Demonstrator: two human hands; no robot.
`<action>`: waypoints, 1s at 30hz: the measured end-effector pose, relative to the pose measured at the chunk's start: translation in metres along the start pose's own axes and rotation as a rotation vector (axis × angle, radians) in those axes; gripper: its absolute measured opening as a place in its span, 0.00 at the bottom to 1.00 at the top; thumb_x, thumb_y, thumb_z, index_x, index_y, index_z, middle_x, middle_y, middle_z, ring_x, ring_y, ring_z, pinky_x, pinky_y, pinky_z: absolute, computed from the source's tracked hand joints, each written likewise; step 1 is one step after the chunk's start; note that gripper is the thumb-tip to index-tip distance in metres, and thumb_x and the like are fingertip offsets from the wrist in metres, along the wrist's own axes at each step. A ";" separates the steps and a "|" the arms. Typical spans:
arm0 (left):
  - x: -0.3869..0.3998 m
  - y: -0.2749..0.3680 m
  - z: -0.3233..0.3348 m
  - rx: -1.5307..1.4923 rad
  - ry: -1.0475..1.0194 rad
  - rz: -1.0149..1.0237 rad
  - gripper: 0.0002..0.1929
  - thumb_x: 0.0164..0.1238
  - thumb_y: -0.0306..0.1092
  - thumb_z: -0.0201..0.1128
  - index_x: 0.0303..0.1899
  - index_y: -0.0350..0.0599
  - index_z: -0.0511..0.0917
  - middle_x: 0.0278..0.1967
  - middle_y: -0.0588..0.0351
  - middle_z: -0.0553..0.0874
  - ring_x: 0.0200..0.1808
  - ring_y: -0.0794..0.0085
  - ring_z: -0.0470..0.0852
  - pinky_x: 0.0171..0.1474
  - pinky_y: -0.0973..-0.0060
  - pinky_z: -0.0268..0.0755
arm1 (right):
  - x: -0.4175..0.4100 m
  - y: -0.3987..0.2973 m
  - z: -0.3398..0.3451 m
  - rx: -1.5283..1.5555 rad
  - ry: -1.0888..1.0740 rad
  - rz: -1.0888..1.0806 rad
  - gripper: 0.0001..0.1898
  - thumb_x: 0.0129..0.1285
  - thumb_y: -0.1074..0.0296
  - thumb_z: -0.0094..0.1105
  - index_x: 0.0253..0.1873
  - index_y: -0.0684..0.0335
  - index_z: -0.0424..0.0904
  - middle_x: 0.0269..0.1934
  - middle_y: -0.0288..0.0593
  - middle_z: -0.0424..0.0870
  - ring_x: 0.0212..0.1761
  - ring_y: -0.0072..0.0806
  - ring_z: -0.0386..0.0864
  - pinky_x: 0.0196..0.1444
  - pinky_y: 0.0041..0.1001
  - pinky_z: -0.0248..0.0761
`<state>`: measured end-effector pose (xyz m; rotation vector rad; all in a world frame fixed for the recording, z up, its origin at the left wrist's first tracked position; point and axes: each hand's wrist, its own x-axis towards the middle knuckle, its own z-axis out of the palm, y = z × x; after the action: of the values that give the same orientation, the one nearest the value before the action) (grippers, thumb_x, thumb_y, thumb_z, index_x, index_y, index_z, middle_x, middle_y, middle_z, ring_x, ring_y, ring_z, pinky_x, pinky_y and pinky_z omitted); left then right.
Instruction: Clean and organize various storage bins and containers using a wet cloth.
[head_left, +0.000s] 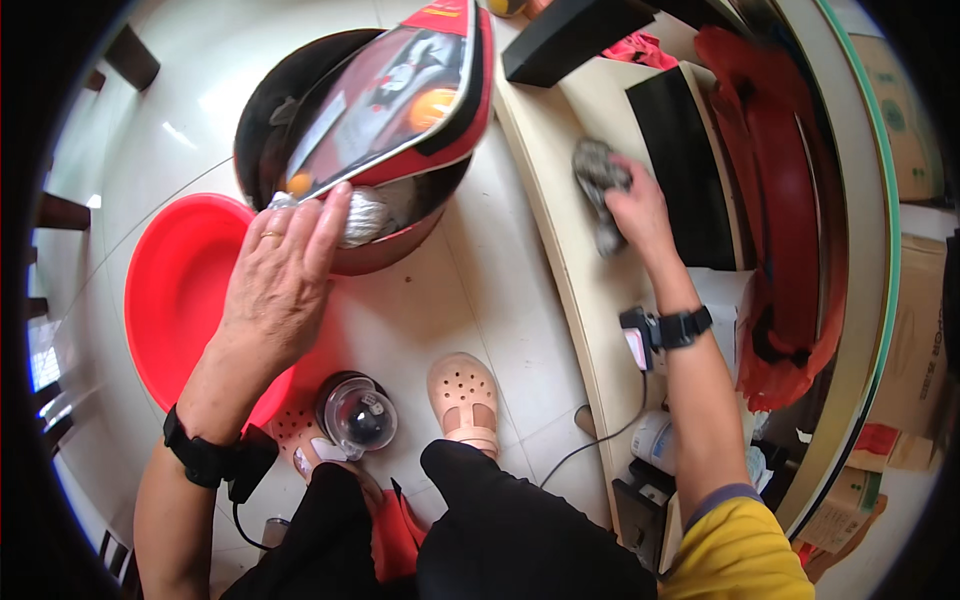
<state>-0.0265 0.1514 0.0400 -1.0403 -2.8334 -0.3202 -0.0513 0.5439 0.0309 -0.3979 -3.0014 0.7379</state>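
Note:
My left hand (285, 262) reaches to the near rim of a large dark round bin (405, 259), its fingers at the lower corner of a red and black case with a clear window (375, 112). Orange balls (435, 109) show through that window. A foil-like silver bundle (365, 217) lies beside my fingertips; whether I grip the case or the bundle cannot be told. My right hand (637, 199) holds a crumpled grey cloth (600, 169) against the cream shelf board (555, 187) on the right.
A red plastic basin (172, 285) stands left of the bin. A clear dome with dice (360, 412) sits on the tiled floor by my feet. On the shelf are a black panel (682, 165), a red plastic bag (795, 225) and a white tub (652, 441). A glass-edged tabletop curves along the right.

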 end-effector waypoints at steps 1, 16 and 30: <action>-0.001 0.000 -0.001 -0.010 0.024 0.012 0.40 0.49 0.20 0.59 0.69 0.38 0.56 0.51 0.46 0.73 0.54 0.55 0.72 0.63 0.62 0.60 | 0.013 -0.008 0.001 0.015 0.064 -0.008 0.31 0.48 0.72 0.52 0.62 0.66 0.66 0.50 0.60 0.79 0.55 0.49 0.77 0.59 0.34 0.68; 0.002 0.004 0.005 0.005 -0.013 -0.022 0.48 0.43 0.20 0.69 0.70 0.42 0.53 0.56 0.47 0.72 0.58 0.54 0.71 0.63 0.59 0.60 | -0.031 -0.045 0.049 0.088 0.280 -0.326 0.27 0.47 0.84 0.45 0.55 0.59 0.75 0.44 0.57 0.80 0.47 0.53 0.76 0.53 0.40 0.70; -0.005 0.001 -0.001 -0.011 -0.092 -0.066 0.47 0.46 0.25 0.70 0.70 0.43 0.52 0.58 0.42 0.70 0.61 0.49 0.69 0.66 0.56 0.57 | 0.081 0.046 0.040 -0.112 0.130 0.337 0.30 0.62 0.53 0.52 0.65 0.64 0.64 0.60 0.60 0.72 0.65 0.52 0.67 0.66 0.41 0.61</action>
<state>-0.0225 0.1490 0.0398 -0.9906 -2.9558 -0.3017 -0.1223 0.5858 -0.0288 -0.9349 -2.8919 0.5338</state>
